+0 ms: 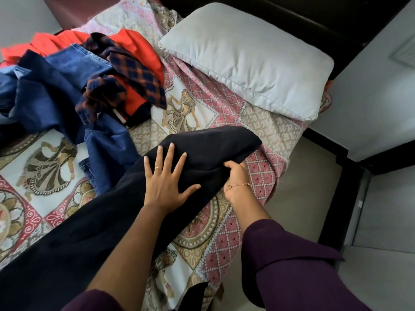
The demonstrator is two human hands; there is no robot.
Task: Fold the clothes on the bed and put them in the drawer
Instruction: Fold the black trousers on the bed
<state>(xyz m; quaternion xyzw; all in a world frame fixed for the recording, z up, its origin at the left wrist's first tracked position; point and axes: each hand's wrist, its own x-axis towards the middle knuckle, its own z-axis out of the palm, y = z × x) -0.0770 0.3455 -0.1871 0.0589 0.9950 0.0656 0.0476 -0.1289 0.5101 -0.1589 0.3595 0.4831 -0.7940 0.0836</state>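
Bedroom w/ a bed (258, 176) under a patterned pink-and-beige printed bedsheet, pale grey pillow (247, 61) at the far right, floor and dark bed frame to the right. No drawer in view.

Task item in hand: a long black soft-fabric garment (89, 225), prob. trousers, can't tell for sure. It lies diagonally across the near side of the bed, running from bottom left up to the middle, its far end doubled over near the bed's right edge.

Handling, as a guess: light, limp, no stiffness, so it'll sag and slide wherever it's unsupported. Not fragile. Best taken at the hem or fold edge w/ a pinch, the other palm flat on it to pin the crease.

Left hand (166, 178): fingers spread wide and straight, palm pressing flat on the black cloth. Right hand (235, 173): fingers curled round the garment's folded edge, gripping a bunch of it.

Rest of the laundry sits unfolded at far left: blue denim jeans (67, 86), a navy-and-orange checked shirt (134, 77), red-orange cloth (134, 41), all heaped together and overlapping.
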